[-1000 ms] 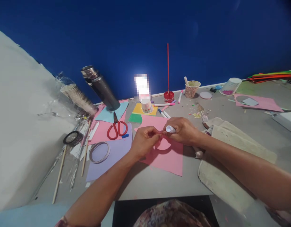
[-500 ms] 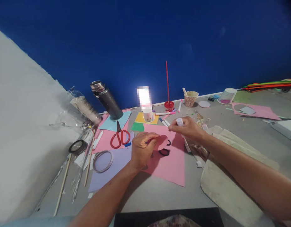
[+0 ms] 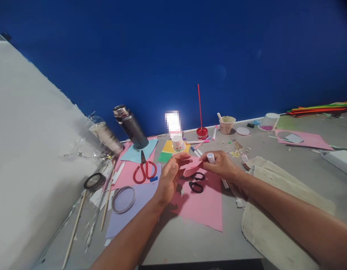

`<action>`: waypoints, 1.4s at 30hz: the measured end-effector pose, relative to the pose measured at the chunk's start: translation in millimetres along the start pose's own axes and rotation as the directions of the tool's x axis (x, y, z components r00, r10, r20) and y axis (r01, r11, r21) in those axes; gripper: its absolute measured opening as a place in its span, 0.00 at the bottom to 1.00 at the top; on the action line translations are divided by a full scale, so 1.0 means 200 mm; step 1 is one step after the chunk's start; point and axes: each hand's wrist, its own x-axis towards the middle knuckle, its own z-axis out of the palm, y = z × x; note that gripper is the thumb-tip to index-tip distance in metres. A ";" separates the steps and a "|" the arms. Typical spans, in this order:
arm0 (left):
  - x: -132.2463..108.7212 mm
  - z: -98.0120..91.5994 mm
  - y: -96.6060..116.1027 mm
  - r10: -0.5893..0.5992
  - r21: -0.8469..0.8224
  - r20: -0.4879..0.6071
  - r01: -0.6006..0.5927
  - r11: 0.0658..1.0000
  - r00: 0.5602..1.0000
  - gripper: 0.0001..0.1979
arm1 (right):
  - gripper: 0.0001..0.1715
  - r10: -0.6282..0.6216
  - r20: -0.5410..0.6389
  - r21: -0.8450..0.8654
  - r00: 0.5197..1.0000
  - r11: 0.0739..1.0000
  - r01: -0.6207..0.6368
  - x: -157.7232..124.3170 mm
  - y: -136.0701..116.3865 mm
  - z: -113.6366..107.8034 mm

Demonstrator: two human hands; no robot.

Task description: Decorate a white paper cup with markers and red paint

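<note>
Several fingers of the left hand (image 3: 169, 178) stand apart beside a curved, round-edged pink cutout (image 3: 189, 170), contact unclear; it is held above the pink sheet (image 3: 207, 210) and black-handled scissors (image 3: 196, 183), blades hard to make out; the right hand (image 3: 222, 165) pinches the cutout's right edge and clasps a white tube (image 3: 211, 158), lower end covered

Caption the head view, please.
Right hand holds a pink paper piece and white tube, left hand open alongside, near black-handled scissors.

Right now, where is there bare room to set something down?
Bare table shows this side of the pink sheet, between left forearm and cloth, and farther right, between cloth and white box. The left is crowded: red scissors, black tape, sticks.
</note>
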 end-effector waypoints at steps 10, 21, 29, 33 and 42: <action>0.00 0.04 0.03 -0.127 0.031 0.065 0.126 0.992 0.990 0.23 | 0.14 0.122 0.159 0.059 0.980 0.989 -0.133 0.00 -0.01 0.01; 0.00 0.04 0.01 -0.021 0.277 -0.091 0.046 0.960 0.996 0.07 | 0.11 0.173 0.225 0.030 0.959 0.983 -0.184 -0.01 0.00 0.02; 0.04 0.01 -0.04 -0.078 0.311 -0.286 0.169 0.935 0.955 0.03 | 0.33 -0.031 -0.201 -0.122 0.979 0.993 0.007 0.01 0.00 -0.06; 0.04 0.01 -0.07 -0.013 0.437 -0.299 0.149 0.887 0.954 0.05 | 0.33 -0.040 -0.285 0.023 0.958 0.999 0.049 -0.01 -0.02 -0.07; 0.01 0.01 -0.11 0.362 0.797 -0.137 -0.114 0.593 0.922 0.07 | 0.33 0.073 -0.115 0.241 0.991 0.970 -0.043 -0.05 -0.04 0.04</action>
